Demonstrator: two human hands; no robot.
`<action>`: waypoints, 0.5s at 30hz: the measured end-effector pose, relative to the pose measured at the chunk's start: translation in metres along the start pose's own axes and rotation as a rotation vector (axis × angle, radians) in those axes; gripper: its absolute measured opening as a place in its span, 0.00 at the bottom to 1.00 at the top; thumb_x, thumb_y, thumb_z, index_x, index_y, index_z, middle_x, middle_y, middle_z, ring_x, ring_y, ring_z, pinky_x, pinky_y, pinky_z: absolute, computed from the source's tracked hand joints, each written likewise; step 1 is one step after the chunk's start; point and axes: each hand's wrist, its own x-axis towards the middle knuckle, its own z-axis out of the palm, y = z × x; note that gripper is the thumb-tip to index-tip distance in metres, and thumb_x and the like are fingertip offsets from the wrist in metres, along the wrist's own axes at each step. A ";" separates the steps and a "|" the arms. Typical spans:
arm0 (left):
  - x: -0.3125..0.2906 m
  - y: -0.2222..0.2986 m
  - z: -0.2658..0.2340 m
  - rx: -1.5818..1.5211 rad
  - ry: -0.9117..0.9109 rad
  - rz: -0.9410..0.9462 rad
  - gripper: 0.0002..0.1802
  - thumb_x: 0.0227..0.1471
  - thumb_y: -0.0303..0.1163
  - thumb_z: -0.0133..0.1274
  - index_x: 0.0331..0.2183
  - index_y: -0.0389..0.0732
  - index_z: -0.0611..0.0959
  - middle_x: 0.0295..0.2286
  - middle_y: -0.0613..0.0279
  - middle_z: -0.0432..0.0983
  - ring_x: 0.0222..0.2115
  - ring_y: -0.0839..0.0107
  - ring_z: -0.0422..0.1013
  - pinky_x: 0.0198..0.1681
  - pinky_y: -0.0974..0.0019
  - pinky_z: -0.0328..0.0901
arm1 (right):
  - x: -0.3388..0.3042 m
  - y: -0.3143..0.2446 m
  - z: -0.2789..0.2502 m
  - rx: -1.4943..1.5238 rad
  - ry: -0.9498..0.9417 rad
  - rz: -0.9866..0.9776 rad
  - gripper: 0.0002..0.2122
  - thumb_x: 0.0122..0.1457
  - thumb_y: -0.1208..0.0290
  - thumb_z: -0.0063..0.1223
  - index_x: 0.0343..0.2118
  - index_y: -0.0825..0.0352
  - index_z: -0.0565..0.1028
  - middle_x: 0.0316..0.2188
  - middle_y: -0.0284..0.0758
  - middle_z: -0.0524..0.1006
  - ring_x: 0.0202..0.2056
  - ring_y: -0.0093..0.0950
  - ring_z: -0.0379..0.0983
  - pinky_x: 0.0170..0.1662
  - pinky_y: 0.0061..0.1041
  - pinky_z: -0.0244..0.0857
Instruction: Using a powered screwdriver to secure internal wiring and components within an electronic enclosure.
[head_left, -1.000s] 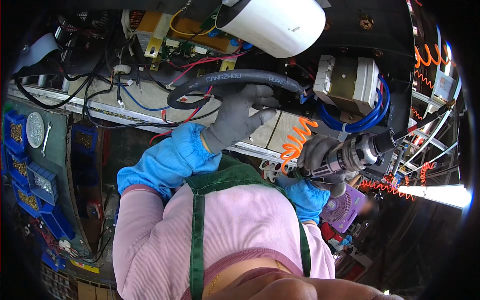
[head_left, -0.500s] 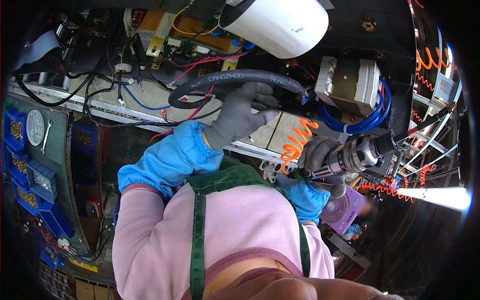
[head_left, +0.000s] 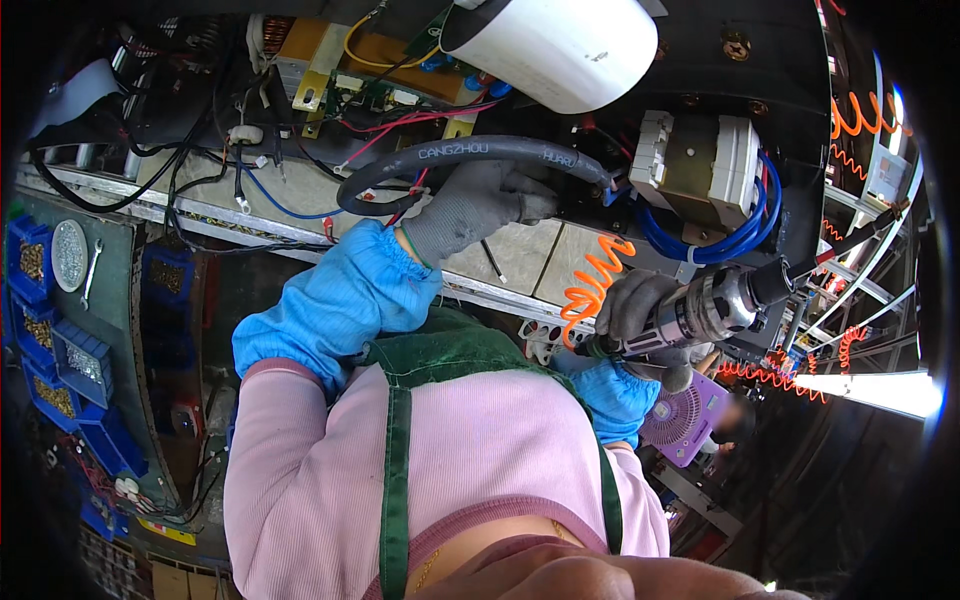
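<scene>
My left hand (head_left: 480,208), in a grey glove, is closed just under a thick black cable (head_left: 470,150), its upper fingers touching or passing behind it. The curled fingers hide whatever is between them. At the right, my gloved right hand (head_left: 630,308) is wrapped round a pneumatic screwdriver (head_left: 690,318), whose dark nose points right, away from me. An orange coiled hose (head_left: 590,290) hangs beside the tool's rear end. Above the tool sits a white-and-metal transformer (head_left: 695,175) with blue wires (head_left: 700,248) looped beneath it.
A large white cylinder (head_left: 560,55) stands at the top, beside a circuit board (head_left: 390,92) with loose red, blue and black wires. On the left, blue bins (head_left: 30,260) of small fasteners, a dish of fasteners (head_left: 70,255) and a spanner (head_left: 92,273) lie on a green bench. A purple fan (head_left: 685,420) is lower right.
My left hand has shifted slightly left and its spread fingers have curled in. A dark wire end now shows below it. My right hand and the screwdriver have barely moved.
</scene>
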 end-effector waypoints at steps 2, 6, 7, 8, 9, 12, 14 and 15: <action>0.002 -0.002 0.000 0.027 -0.038 0.083 0.26 0.46 0.18 0.53 0.49 0.33 0.69 0.36 0.55 0.75 0.36 0.72 0.72 0.37 0.73 0.67 | 0.004 -0.001 -0.001 0.005 -0.027 -0.007 0.32 0.31 0.36 0.64 0.21 0.67 0.71 0.16 0.31 0.70 0.16 0.23 0.68 0.21 0.22 0.71; 0.007 -0.006 -0.003 0.170 -0.034 0.086 0.23 0.47 0.19 0.53 0.48 0.34 0.71 0.36 0.57 0.75 0.36 0.73 0.72 0.37 0.73 0.68 | 0.004 0.004 -0.003 0.066 -0.084 -0.061 0.31 0.32 0.38 0.65 0.23 0.67 0.72 0.17 0.31 0.70 0.18 0.24 0.69 0.22 0.22 0.72; 0.005 -0.001 0.001 0.195 0.022 0.077 0.21 0.45 0.20 0.55 0.44 0.34 0.73 0.34 0.58 0.76 0.35 0.73 0.72 0.38 0.72 0.68 | 0.002 0.003 -0.003 0.067 -0.084 -0.060 0.31 0.32 0.38 0.65 0.23 0.67 0.72 0.17 0.31 0.70 0.18 0.24 0.69 0.22 0.22 0.72; 0.004 0.001 0.004 0.220 0.078 0.068 0.19 0.43 0.21 0.58 0.41 0.34 0.75 0.32 0.58 0.76 0.34 0.73 0.73 0.38 0.72 0.68 | 0.000 0.001 -0.001 0.048 -0.046 -0.020 0.31 0.33 0.38 0.65 0.24 0.66 0.72 0.18 0.32 0.71 0.18 0.24 0.69 0.22 0.22 0.72; 0.004 -0.002 0.005 0.219 0.079 0.067 0.19 0.43 0.21 0.58 0.41 0.34 0.75 0.32 0.58 0.76 0.34 0.73 0.73 0.38 0.72 0.68 | -0.001 0.000 -0.001 0.029 -0.009 0.021 0.30 0.34 0.39 0.65 0.25 0.66 0.72 0.19 0.32 0.71 0.18 0.24 0.69 0.23 0.22 0.72; 0.003 -0.007 0.007 0.104 0.104 0.149 0.18 0.42 0.22 0.59 0.40 0.35 0.76 0.32 0.58 0.77 0.33 0.73 0.73 0.38 0.71 0.68 | -0.001 -0.002 -0.006 0.117 -0.085 0.044 0.30 0.34 0.43 0.67 0.27 0.70 0.74 0.23 0.35 0.73 0.26 0.28 0.72 0.33 0.30 0.73; 0.004 -0.005 0.008 0.179 0.128 0.140 0.19 0.41 0.23 0.60 0.39 0.35 0.76 0.32 0.58 0.77 0.33 0.72 0.73 0.38 0.70 0.68 | 0.003 0.002 -0.002 0.093 -0.077 -0.004 0.30 0.34 0.41 0.66 0.26 0.68 0.73 0.20 0.33 0.72 0.22 0.26 0.70 0.28 0.26 0.73; 0.004 -0.007 0.007 0.178 0.128 0.140 0.19 0.41 0.23 0.60 0.39 0.35 0.76 0.32 0.58 0.77 0.33 0.72 0.73 0.38 0.70 0.68 | 0.005 0.003 -0.001 0.069 -0.070 -0.053 0.30 0.34 0.40 0.65 0.26 0.66 0.72 0.18 0.32 0.70 0.18 0.23 0.68 0.23 0.22 0.72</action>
